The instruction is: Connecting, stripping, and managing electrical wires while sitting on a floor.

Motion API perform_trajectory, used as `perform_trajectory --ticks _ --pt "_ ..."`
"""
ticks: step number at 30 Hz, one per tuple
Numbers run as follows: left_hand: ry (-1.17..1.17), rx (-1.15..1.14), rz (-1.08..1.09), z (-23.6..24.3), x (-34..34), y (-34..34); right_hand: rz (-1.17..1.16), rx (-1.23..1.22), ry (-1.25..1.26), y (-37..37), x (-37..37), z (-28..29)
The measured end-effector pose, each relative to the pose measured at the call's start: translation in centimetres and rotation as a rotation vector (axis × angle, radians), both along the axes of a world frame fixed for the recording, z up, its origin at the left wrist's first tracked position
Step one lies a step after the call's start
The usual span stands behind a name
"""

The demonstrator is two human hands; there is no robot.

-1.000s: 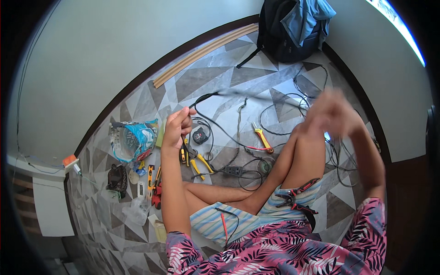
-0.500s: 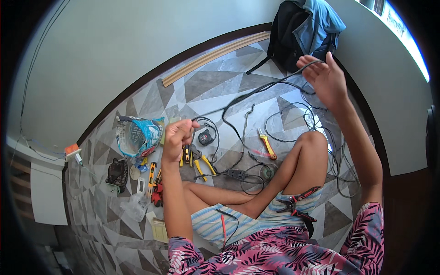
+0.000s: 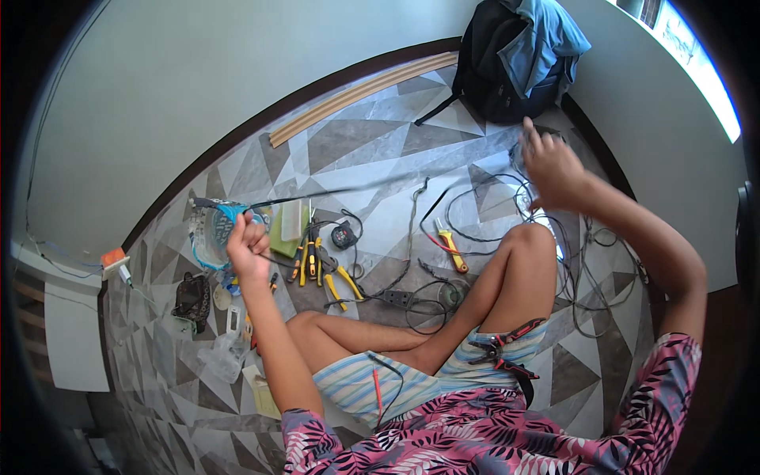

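The left hand (image 3: 250,247) is out at the person's left, its grip closed in a fist that pinches a black cable (image 3: 317,195); the cable runs from that fist across the middle of the floor (image 3: 348,146) toward the right hand (image 3: 552,170), blurring along its far stretch. The right hand is raised beyond the right knee, its fingers loosely spread and smeared by motion – whether it touches the cable I cannot tell; loops of dark cord (image 3: 449,212) lie on the floor just beside it.

Near the left hand stands a blue plastic bag (image 3: 225,234), partly behind the fist; to the right of it are a green box (image 3: 283,232), a few screwdrivers (image 3: 311,261), yellow-handled pliers (image 3: 346,281) and a black tape measure (image 3: 344,235). A yellow-and-red knife (image 3: 451,247) lies farther right, near the raised knee; a dark socket block (image 3: 400,298) sits in front of the crossed legs.

On the striped shorts (image 3: 416,393) rest a red-and-black hand tool (image 3: 499,348) and a red probe (image 3: 378,388) – the probe with a thin black lead; a black backpack (image 3: 479,75) stands against the wall, a blue cloth (image 3: 538,47) draped over it.
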State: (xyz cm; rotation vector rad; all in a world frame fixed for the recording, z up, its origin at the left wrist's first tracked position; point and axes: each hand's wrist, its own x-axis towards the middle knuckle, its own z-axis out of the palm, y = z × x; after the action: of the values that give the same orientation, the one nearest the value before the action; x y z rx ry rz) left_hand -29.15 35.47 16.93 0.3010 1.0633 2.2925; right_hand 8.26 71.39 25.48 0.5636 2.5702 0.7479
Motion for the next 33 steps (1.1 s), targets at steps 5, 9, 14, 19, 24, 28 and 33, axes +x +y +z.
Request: perform_trajectory --ticks 5,9,14,19,24,28,33 --pt "0.161 0.061 -0.063 -0.5 2.0 -3.1 -0.203 0.639 0.437 11.0 -2.4 -4.3" --pt "0.113 -0.068 0.027 -3.6 1.9 -6.4 -0.464 2.665 -0.488 15.5 -2.9 -2.5" --pt "-0.156 -0.361 0.19 -11.0 -0.3 -9.0 -0.434 3.556 -0.716 8.7 0.8 6.1" --pt "-0.165 -0.52 0.316 -16.3 -5.3 -15.2 -0.175 4.371 -0.317 3.0 1.4 8.1" --pt "0.846 -0.8 0.582 -11.5 -1.3 -7.8 -0.214 4.25 -0.048 0.7 0.4 6.7" --pt "0.881 -0.207 -0.035 5.2 15.6 8.1 -0.304 4.175 0.087 -1.0 0.9 6.9" --pt "1.161 0.162 -0.437 7.3 20.1 14.1 -0.774 4.001 0.326 -2.8 -2.1 7.0"
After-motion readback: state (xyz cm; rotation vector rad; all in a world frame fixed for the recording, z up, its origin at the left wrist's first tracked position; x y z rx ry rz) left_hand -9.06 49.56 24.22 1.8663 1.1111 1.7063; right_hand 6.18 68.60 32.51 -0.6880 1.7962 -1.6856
